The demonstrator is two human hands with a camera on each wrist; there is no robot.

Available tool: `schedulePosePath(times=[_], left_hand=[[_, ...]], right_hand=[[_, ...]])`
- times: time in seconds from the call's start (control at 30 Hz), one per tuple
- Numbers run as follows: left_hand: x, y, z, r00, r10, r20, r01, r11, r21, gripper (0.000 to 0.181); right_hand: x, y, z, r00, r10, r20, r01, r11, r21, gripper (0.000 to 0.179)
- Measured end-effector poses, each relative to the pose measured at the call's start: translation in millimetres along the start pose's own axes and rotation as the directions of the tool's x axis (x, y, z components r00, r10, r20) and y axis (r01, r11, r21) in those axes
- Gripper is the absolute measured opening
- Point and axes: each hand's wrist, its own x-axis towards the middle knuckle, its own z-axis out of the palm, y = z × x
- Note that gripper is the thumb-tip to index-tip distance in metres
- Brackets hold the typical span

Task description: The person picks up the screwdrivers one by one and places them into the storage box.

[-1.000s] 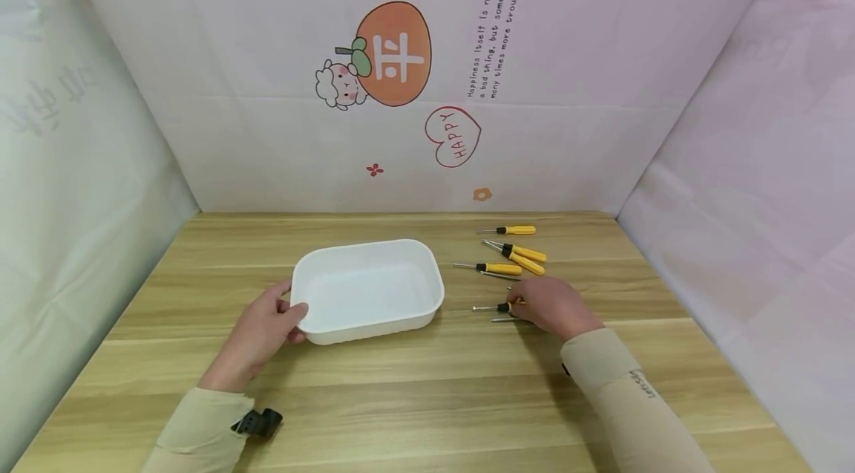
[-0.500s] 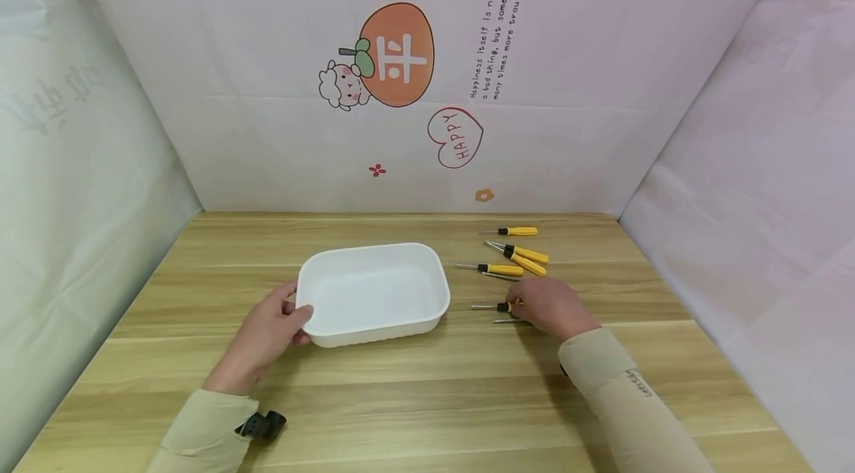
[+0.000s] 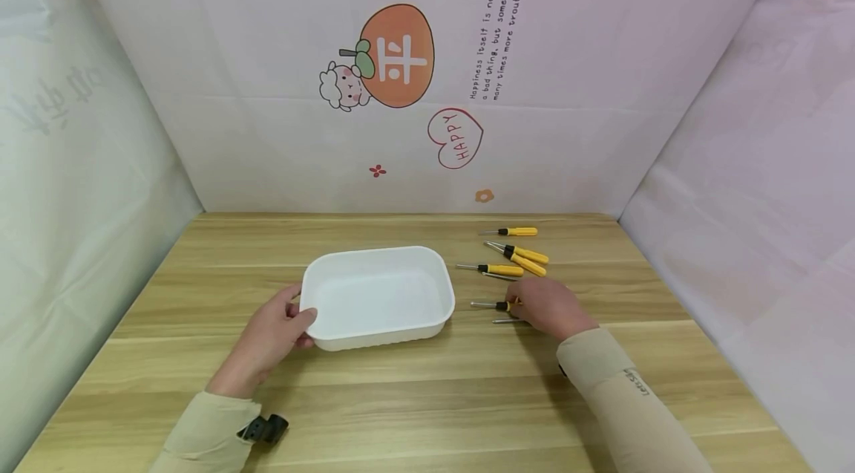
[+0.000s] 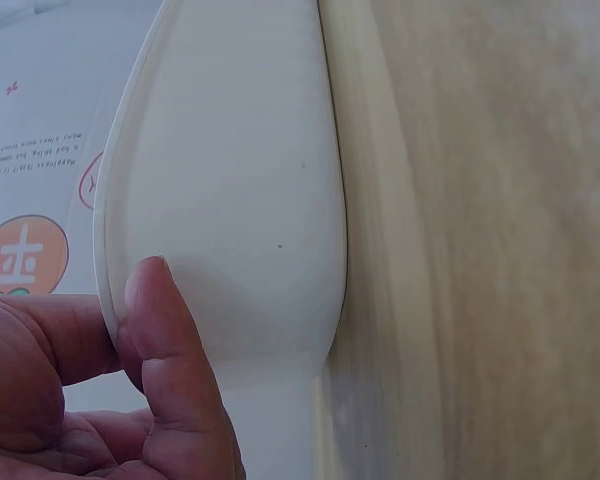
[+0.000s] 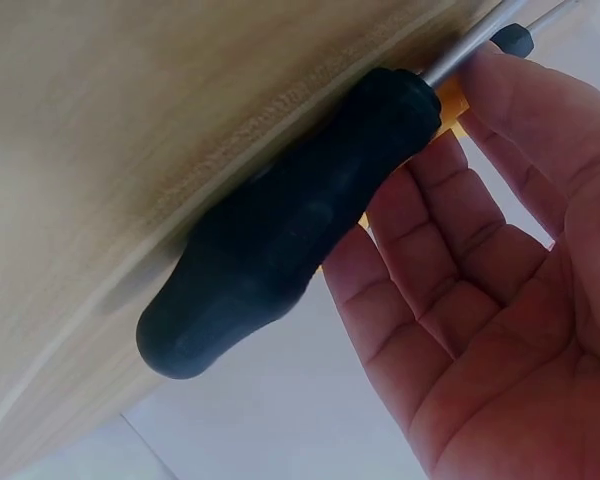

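On the far wall (image 3: 280, 154) I read, sideways, "HAPPY" in a heart (image 3: 456, 137), "平" on an orange fruit (image 3: 398, 57) and "Happiness itself is not a bad thing"; lettering on my right sleeve (image 3: 617, 384) is too small.

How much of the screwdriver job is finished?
Done: little, it seems. The left hand grips the white tray, but no tools show inside. In hand: the right hand pinches a yellow screwdriver. Left, probably: at least four other yellow screwdrivers and a black-handled screwdriver lying on the table.
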Motion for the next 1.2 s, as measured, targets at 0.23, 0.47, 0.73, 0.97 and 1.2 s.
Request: schedulePosePath(times=[0.23,0.47,0.73,0.97,1.2], left_hand=[[-0.4,-0.6,0.9,1.0,0.005,0.001,-0.005,1.0,0.004,0.061],[-1.9,0.8,2.6,1.0,0.006,0.001,-0.006,1.0,0.01,0.063],[-3.6,1.2,3.6,1.0,0.013,0.004,-0.013,1.0,0.009,0.063],[-4.1,1.0,5.2,1.0,0.01,0.007,-0.01,1.0,-0.002,0.062],[-4.0,1.6,7.1,1.0,0.008,0.004,-0.008,1.0,-0.001,0.063]], right_hand=[[0.3,2,-5,1.0,0.023,0.004,-0.023,0.998,0.052,0.017],[-2.1,5,-12,0.998,-0.031,-0.046,0.036,0.991,0.127,0.02],[-2.4,10,-16,0.994,-0.079,-0.07,0.093,0.969,0.229,0.019],[-3.8,10,-21,0.995,-0.08,-0.064,0.097,0.941,0.323,0.022],[-5.8,2,-28,0.993,-0.078,-0.088,0.109,0.891,0.442,0.022]])
